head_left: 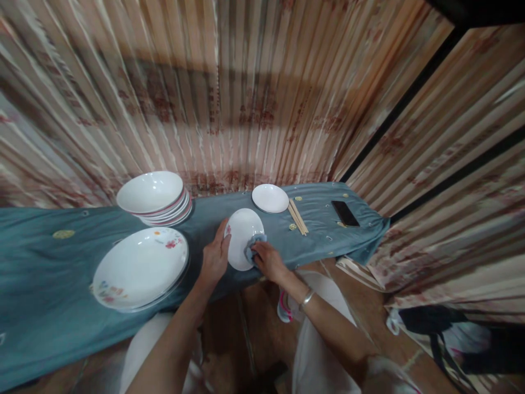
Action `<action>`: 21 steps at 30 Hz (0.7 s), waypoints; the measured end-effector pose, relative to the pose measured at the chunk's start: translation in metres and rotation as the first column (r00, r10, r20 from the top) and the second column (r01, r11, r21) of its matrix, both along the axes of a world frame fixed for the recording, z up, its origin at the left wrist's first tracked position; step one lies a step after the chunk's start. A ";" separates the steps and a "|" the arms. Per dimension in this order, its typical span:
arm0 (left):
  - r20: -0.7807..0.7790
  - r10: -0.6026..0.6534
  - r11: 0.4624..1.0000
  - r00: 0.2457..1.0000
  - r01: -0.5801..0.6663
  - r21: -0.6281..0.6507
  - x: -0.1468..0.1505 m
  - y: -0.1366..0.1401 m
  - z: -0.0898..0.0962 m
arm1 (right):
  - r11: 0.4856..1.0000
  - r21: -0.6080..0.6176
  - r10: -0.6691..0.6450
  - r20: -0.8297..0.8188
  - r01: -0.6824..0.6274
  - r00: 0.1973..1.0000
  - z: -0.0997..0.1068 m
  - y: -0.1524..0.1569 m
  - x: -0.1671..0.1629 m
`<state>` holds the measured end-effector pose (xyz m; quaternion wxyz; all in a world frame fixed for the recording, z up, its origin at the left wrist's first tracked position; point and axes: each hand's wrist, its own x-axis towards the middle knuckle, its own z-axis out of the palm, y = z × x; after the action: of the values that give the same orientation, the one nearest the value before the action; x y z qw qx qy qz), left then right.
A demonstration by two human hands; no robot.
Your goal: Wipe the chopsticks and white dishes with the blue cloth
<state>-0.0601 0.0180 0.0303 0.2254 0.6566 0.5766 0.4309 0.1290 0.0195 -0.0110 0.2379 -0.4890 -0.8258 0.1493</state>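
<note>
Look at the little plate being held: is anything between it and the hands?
Yes: a blue-grey cloth is bunched between the right hand and the plate. Nothing visible stands between the left hand and the plate's edge.

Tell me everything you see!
bowls: several, white, left
large plates: at least two, white, front left
middle plate: one, white, centre
cloth: one, bluish, on it
small plate: at least one, white, back
chopsticks: several, tan, beside it
phone: one, black, right
tablecloth: one, teal, underneath
curtains: uncounted, pinkish, behind
poles: two, black, right
shoe: one, pink-white, floor
bracelet: one, silver, wrist
trousers: pair, white, below
left hand: one, holding middle plate
right hand: one, holding cloth
</note>
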 end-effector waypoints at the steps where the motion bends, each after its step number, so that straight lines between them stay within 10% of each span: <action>1: -0.004 0.007 1.000 1.000 -0.007 0.003 0.001 0.000 0.000 | 1.000 0.019 -0.018 0.044 0.017 0.999 0.001 0.007 0.002; 12: -0.040 0.038 0.999 0.998 -0.038 -0.001 0.006 0.006 0.000 | 0.966 0.172 -0.159 -0.194 0.193 0.968 0.009 0.060 -0.035; 21: -0.024 0.062 0.998 0.998 -0.062 0.000 0.003 0.008 -0.005 | 0.978 0.202 0.094 -0.230 -0.047 0.969 0.023 0.019 -0.064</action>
<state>-0.0572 0.0258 0.0254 0.2052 0.6434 0.5993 0.4297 0.0655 0.0385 0.0121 0.3765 -0.4123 -0.8188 0.1336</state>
